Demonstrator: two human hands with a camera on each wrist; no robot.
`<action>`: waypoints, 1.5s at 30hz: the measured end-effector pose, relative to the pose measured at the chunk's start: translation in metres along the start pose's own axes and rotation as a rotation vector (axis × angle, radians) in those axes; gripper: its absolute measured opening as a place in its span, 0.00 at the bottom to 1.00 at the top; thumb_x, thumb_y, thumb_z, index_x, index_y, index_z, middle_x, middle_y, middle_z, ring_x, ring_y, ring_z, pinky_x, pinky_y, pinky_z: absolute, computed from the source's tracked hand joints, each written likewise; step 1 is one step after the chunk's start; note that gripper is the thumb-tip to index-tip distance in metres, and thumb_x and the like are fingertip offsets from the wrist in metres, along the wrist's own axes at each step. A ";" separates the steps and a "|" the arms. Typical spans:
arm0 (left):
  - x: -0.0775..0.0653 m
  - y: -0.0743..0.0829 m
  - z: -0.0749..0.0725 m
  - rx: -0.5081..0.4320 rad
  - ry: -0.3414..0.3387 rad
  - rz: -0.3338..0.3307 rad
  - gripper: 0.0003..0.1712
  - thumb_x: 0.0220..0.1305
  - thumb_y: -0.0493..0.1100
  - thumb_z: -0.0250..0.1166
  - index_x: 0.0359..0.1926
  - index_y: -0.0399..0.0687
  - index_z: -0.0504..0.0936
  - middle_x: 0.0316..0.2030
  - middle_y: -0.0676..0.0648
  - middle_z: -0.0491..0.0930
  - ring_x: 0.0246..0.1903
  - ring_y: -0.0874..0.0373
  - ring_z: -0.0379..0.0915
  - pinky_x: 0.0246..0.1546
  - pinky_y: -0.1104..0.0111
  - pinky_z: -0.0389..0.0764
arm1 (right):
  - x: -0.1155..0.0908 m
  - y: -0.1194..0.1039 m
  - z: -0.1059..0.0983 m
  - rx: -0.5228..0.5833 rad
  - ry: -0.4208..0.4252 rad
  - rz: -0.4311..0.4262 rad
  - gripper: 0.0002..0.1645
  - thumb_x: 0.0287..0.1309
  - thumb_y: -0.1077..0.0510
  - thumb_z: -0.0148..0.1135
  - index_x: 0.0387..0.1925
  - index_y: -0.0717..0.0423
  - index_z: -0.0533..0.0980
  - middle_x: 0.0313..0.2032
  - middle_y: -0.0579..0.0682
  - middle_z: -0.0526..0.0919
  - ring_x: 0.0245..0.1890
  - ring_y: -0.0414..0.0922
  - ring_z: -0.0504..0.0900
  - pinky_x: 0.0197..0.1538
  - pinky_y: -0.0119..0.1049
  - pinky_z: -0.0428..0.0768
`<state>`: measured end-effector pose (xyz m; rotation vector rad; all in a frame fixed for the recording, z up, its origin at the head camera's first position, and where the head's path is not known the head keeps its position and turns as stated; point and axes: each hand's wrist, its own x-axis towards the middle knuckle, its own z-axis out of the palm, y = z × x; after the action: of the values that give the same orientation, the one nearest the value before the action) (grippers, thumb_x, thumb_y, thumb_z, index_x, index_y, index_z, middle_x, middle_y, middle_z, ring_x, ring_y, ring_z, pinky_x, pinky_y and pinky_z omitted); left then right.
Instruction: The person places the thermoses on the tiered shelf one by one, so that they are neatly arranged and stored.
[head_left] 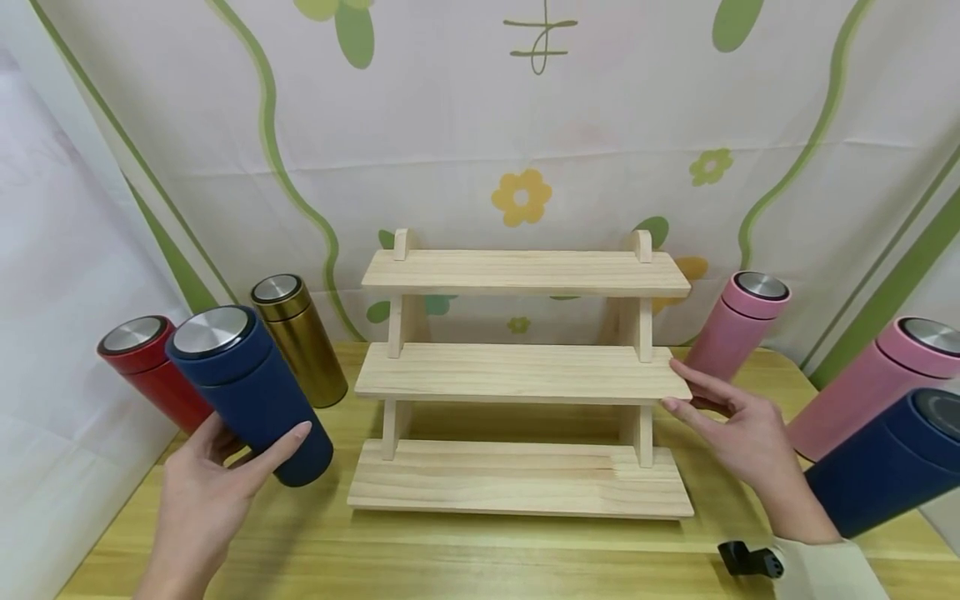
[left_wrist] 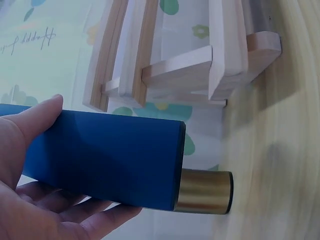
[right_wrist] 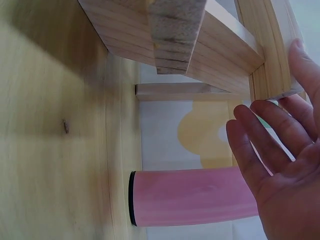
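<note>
A dark blue thermos bottle (head_left: 262,392) with a steel-topped lid is held off the table by my left hand (head_left: 206,492), thumb on one side and fingers round the other. In the left wrist view the blue thermos (left_wrist: 115,155) hides part of the gold thermos (left_wrist: 205,192) behind it. My right hand (head_left: 738,425) pinches the right end of the middle board on a three-tier wooden display shelf (head_left: 517,371). From the right wrist, the thumb lies on the board (right_wrist: 272,55) and the other fingers spread past its end.
A red thermos (head_left: 161,367) and the gold one stand left of the shelf. To the right are two pink thermoses (head_left: 738,321) and another dark blue thermos (head_left: 892,458). A small black object (head_left: 750,560) lies by the right sleeve. Printed cloth (head_left: 450,125) hangs behind the table.
</note>
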<state>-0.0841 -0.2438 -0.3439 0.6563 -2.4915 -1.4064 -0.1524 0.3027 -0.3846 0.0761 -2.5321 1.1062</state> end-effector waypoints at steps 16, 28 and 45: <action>-0.002 0.015 0.006 -0.024 -0.028 0.070 0.52 0.59 0.67 0.79 0.80 0.59 0.69 0.71 0.42 0.79 0.65 0.45 0.77 0.39 0.86 0.77 | -0.001 -0.002 0.001 -0.007 -0.009 0.021 0.32 0.65 0.48 0.79 0.69 0.44 0.82 0.55 0.51 0.91 0.41 0.13 0.80 0.39 0.13 0.78; -0.004 0.027 0.007 -0.021 -0.074 0.072 0.53 0.59 0.69 0.78 0.80 0.61 0.69 0.71 0.44 0.79 0.67 0.44 0.76 0.55 0.63 0.82 | -0.001 -0.003 0.000 -0.007 -0.019 0.036 0.33 0.65 0.45 0.78 0.69 0.43 0.82 0.53 0.48 0.92 0.40 0.15 0.81 0.37 0.16 0.80; -0.009 0.059 0.010 -0.023 -0.135 0.174 0.49 0.59 0.69 0.78 0.78 0.63 0.72 0.68 0.44 0.82 0.65 0.46 0.78 0.43 0.80 0.81 | -0.002 -0.003 0.000 0.005 -0.029 0.055 0.33 0.65 0.42 0.77 0.70 0.40 0.81 0.46 0.24 0.87 0.40 0.16 0.83 0.39 0.17 0.82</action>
<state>-0.0969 -0.2053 -0.2986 0.3409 -2.5583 -1.4555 -0.1503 0.3012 -0.3831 0.0239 -2.5718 1.1406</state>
